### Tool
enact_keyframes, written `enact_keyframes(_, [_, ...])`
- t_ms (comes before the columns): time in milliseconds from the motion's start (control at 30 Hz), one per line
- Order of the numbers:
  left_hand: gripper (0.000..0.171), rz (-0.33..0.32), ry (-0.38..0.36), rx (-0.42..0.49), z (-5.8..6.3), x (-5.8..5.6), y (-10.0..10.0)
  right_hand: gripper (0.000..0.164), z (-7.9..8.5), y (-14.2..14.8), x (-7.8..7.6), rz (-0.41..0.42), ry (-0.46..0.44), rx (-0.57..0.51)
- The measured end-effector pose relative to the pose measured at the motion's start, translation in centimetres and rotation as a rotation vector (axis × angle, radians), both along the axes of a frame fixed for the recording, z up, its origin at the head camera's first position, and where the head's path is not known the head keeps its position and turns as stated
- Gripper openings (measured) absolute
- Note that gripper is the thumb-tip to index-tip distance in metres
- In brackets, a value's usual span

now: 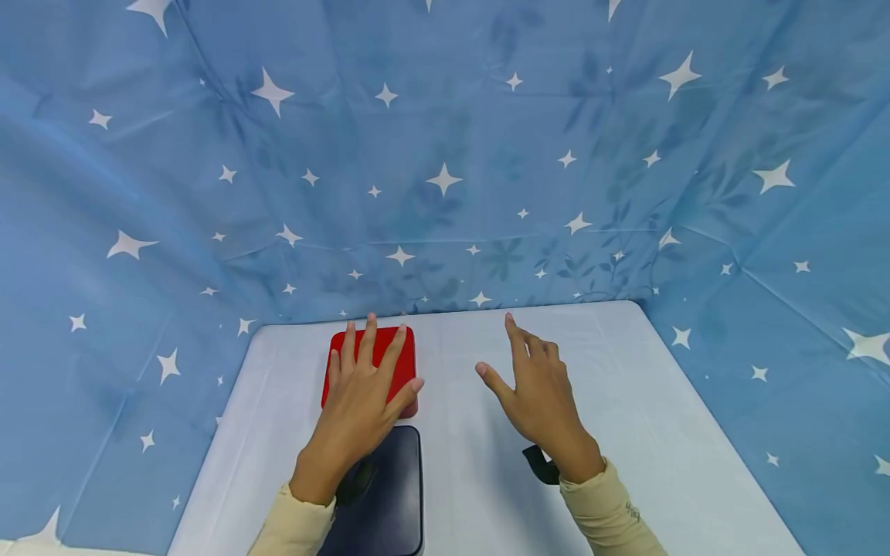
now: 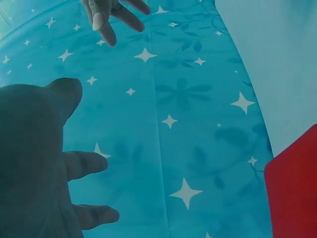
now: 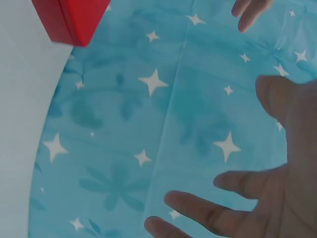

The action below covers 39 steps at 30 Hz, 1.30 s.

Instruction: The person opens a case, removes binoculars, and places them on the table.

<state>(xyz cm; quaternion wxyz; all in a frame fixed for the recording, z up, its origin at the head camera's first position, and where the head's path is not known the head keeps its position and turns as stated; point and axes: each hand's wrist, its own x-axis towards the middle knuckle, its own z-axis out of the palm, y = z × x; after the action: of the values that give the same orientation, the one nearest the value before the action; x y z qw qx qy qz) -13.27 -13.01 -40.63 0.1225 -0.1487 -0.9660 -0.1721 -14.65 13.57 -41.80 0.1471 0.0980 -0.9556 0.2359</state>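
In the head view my left hand [image 1: 358, 401] hovers over a red box-like object [image 1: 401, 374], fingers spread and holding nothing. Part of that object is hidden behind the fingers. Below it on the table lies a dark, flat, rounded-corner object [image 1: 389, 494], partly covered by my left wrist and sleeve. My right hand [image 1: 542, 390] is held up over the white table to the right, thumb apart from the fingers and nothing in its grasp. The right wrist view shows the straight-sided red object [image 3: 69, 20] at the upper left, apart from the right hand [image 3: 267, 193].
A white-covered table [image 1: 647, 432] spreads under both hands. Blue cloth [image 1: 445, 224] with white stars and leaf prints stands behind the table and along both sides. A dark strap piece [image 1: 538, 465] sits at the right wrist.
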Motion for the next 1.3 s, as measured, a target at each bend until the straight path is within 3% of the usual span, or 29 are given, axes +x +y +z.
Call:
enact_keyframes(333, [0.074,0.023,0.07,0.107,-1.9,1.5,-1.4,0.083,-1.7,-1.9,1.3,0.017,-0.003,-0.118])
enact_keyframes(633, [0.072,0.09,0.028,0.217,-4.0,3.1,-2.4,0.083,-3.5,-3.8,2.5,-0.009,-0.027,-0.134])
enact_keyframes(900, [0.069,0.158,-0.037,0.284,-5.6,4.7,-3.1,0.083,-4.9,-5.3,3.7,-0.002,-0.125,-0.148])
enact_keyframes(1300, [0.072,0.28,-0.095,0.307,-7.9,6.7,-3.9,0.084,-6.6,-6.4,5.0,0.016,-0.193,-0.208])
